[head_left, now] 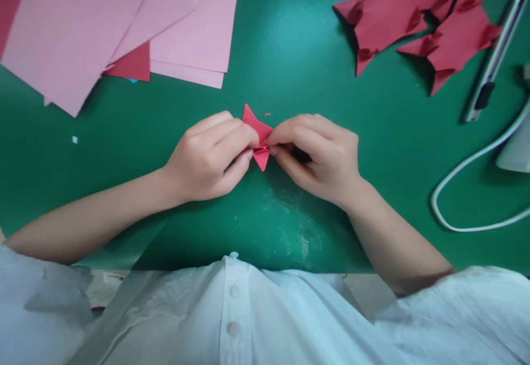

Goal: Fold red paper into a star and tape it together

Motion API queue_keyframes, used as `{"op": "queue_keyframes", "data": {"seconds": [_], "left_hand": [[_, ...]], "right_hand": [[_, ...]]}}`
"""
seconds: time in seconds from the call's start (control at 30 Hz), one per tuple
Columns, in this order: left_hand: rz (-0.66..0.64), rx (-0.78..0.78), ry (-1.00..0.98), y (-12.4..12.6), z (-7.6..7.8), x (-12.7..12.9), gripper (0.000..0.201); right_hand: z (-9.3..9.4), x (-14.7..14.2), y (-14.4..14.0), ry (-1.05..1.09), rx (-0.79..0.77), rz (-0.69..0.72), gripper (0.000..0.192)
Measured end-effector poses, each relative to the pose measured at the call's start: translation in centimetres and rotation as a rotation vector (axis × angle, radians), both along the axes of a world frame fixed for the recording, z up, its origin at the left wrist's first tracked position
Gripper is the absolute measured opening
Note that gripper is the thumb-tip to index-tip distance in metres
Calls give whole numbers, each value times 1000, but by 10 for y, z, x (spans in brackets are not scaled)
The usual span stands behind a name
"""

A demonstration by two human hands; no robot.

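Observation:
A small red folded paper star (258, 125) is between my two hands, above the middle of the green table. My left hand (213, 152) pinches it from the left, thumb below and fingers on top. From the right, my right hand (317, 152) grips its edge between thumb and index finger. One point of the star sticks up past my left fingers, and another points down toward me. The fingers cover the star's left and right parts. A tiny red paper scrap (267, 114) lies just beyond the star.
Pink paper sheets (190, 39) overlap at the back left, with red paper (134, 65) beneath. Larger red paper stars (464, 39) lie at the back right beside a utility knife (497, 56). A white cord (459, 180) loops across the right side of the green table (285, 227).

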State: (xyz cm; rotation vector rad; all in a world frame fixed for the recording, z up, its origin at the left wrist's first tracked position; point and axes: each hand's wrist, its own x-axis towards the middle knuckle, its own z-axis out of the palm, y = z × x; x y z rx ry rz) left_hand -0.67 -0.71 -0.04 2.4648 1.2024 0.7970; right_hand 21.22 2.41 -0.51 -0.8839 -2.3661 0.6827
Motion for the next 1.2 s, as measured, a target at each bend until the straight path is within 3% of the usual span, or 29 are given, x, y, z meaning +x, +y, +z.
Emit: {"op": "queue_keyframes", "data": {"seconds": [0.5, 1.2], "left_hand": [[-4, 52, 27, 1, 1, 1, 14], [-20, 0, -2, 1, 1, 0, 14]], "right_hand": [[1, 2, 0, -33, -1, 17, 17], [1, 1, 1, -25, 9, 12, 13]]}}
